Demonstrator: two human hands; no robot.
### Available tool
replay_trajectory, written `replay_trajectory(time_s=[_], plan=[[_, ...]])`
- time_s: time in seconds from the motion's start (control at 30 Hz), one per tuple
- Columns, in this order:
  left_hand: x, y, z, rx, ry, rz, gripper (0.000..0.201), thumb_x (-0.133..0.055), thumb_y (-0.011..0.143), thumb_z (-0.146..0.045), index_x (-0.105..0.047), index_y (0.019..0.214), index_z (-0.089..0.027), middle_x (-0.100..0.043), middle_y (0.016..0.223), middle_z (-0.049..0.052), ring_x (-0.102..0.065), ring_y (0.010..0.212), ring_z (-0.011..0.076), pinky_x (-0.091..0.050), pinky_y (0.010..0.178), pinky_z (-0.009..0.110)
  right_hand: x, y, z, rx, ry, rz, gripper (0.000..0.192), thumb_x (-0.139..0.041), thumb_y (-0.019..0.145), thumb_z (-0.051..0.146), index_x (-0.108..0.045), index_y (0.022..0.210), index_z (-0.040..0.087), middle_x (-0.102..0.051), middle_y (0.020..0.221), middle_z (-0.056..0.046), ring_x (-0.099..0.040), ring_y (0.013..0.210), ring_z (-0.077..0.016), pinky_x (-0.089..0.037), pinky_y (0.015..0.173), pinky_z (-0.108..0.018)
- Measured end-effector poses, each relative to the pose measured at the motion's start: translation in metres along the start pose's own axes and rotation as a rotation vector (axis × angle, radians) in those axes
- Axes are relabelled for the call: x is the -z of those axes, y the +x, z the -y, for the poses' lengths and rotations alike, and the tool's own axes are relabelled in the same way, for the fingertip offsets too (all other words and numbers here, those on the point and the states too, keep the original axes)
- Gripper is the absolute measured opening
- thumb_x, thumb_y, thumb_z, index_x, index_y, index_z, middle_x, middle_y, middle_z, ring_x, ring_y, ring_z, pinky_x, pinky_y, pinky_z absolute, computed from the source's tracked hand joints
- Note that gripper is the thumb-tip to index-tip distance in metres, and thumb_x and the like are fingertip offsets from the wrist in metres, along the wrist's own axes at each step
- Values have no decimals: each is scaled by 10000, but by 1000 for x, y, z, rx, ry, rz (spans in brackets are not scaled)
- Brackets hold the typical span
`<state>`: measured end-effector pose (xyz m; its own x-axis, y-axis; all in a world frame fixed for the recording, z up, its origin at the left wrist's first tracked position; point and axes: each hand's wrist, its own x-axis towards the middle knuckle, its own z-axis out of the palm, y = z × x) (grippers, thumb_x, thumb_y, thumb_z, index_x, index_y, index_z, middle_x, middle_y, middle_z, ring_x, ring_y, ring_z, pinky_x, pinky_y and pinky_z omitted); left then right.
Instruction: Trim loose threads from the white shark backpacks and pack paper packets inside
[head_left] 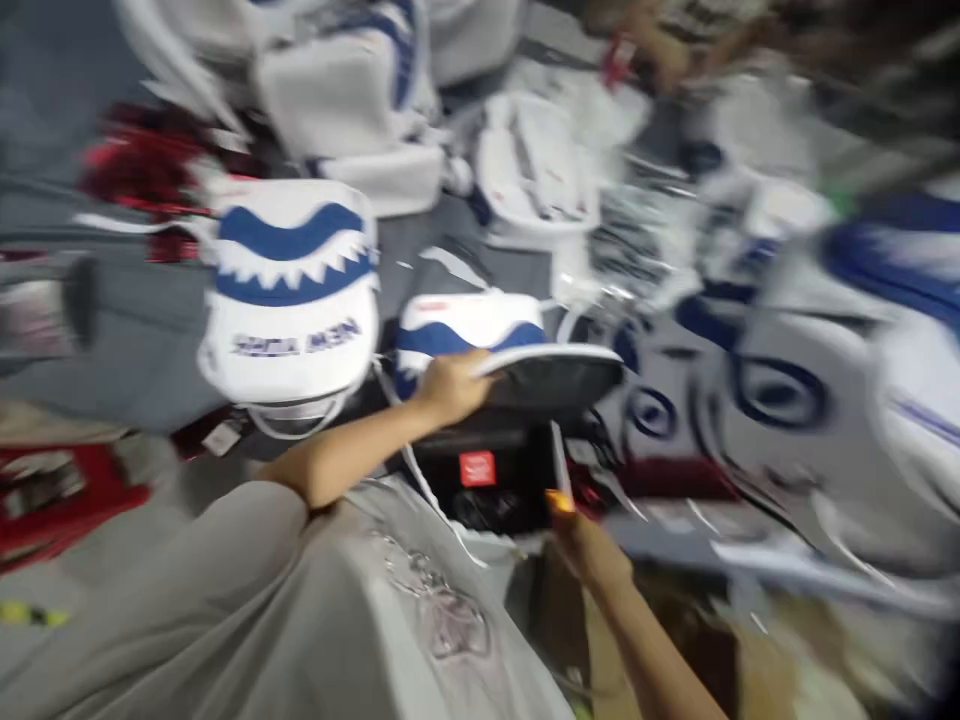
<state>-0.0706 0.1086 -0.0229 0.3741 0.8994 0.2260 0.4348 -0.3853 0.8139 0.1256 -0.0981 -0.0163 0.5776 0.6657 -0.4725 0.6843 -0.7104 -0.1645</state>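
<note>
Head view, blurred by motion: the left hand [450,385] is closed on a white and blue cap [487,345], fingers over the near edge where the crown meets the dark underside of its brim [559,378]. The cap sits at the middle of the picture, brim pointing right, just above a black box [487,480] with a small red label [478,468]. The left forearm runs down and left from the hand to a grey sleeve [225,580].

The right hand [589,545] is lower and to the right, at the box's near right corner. Its fingers are curled, and a small orange-yellow bit [559,500] shows at the fingertips; what that bit is, and whether the hand grips it, I cannot tell. A thin white strip [559,455] stands just above the fingertips.

Just left of the held cap lies a second cap [292,290], larger in the view, white with blue bands, a toothed white edge and blurred blue lettering. Beyond both, further white and blue caps [352,90] are piled up, and one white cap [536,170] lies with its inside showing. To the right the worktop [697,400] is grey with dark blue rings, with more white and blue pieces too smeared to name. Red items [142,170] lie at upper left and a red one [60,495] at lower left. Another person's hand [660,55] shows at the top edge.
</note>
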Motion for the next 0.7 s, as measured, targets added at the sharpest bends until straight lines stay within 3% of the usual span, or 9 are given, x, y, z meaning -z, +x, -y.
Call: replay_trajectory(time_s=[0.07,0.17,0.3,0.4,0.5,0.53,0.6,0.67,0.7], plan=[[-14,10,9,-7,-31,-97,239,-611,929,-353,-723,971,-147,-755,877,100,-711,816,214,-489,728,279,-10,-42,-18,-148,5,192,370,-582,918,471,-679,706,184,-633,576,-89,-670,603,-257,-469,575,-341],[-30,19,13,-75,-62,-179,290,-582,944,-410,-713,891,-157,-731,784,74,-677,707,188,-449,662,267,-38,-60,-9,-172,79,298,351,-641,875,513,-699,814,172,-649,586,-51,-655,583,-222,-456,567,-288],[-33,16,2,-223,-85,-165,367,-543,959,-481,-684,820,-172,-687,699,33,-625,622,149,-431,625,251,-64,-36,13,-61,-65,209,403,-410,1024,461,-639,1106,141,-729,820,-118,-696,740,-231,-446,637,-279],[-32,15,-1,-269,-70,-131,433,-510,962,-535,-659,773,-176,-651,658,17,-593,591,135,-431,612,245,-85,-5,15,171,-216,109,264,-514,984,319,-606,1148,133,-733,931,-153,-695,831,-243,-441,730,-293],[-31,20,4,-276,-25,-131,501,-478,952,-604,-640,752,-175,-614,636,8,-567,581,130,-431,609,248,-110,25,6,425,-151,107,290,-615,922,276,-604,1178,141,-724,1045,-147,-668,955,-240,-419,841,-288],[-30,22,7,-268,-3,-142,519,-469,947,-625,-634,751,-173,-599,629,3,-558,578,128,-429,609,249,-118,32,3,386,-114,62,322,-590,939,292,-587,1217,129,-719,1057,-151,-661,963,-244,-413,841,-293],[-28,27,12,-242,45,-174,548,-454,937,-658,-618,745,-172,-564,612,-8,-535,570,123,-422,604,250,-130,39,0,151,-16,-104,375,-480,996,320,-542,1288,93,-718,1019,-155,-660,890,-245,-402,767,-297],[-27,31,14,-239,79,-192,562,-440,935,-671,-603,738,-171,-531,598,-15,-512,563,119,-413,600,250,-132,38,3,-96,109,-258,397,-401,1022,357,-547,1280,92,-720,926,-130,-648,778,-232,-369,678,-283],[-28,32,14,-255,84,-190,565,-435,936,-673,-602,740,-170,-524,597,-15,-508,564,119,-411,602,252,-129,35,6,-139,161,-282,395,-400,1021,379,-567,1253,106,-719,891,-114,-642,746,-224,-356,655,-275]])
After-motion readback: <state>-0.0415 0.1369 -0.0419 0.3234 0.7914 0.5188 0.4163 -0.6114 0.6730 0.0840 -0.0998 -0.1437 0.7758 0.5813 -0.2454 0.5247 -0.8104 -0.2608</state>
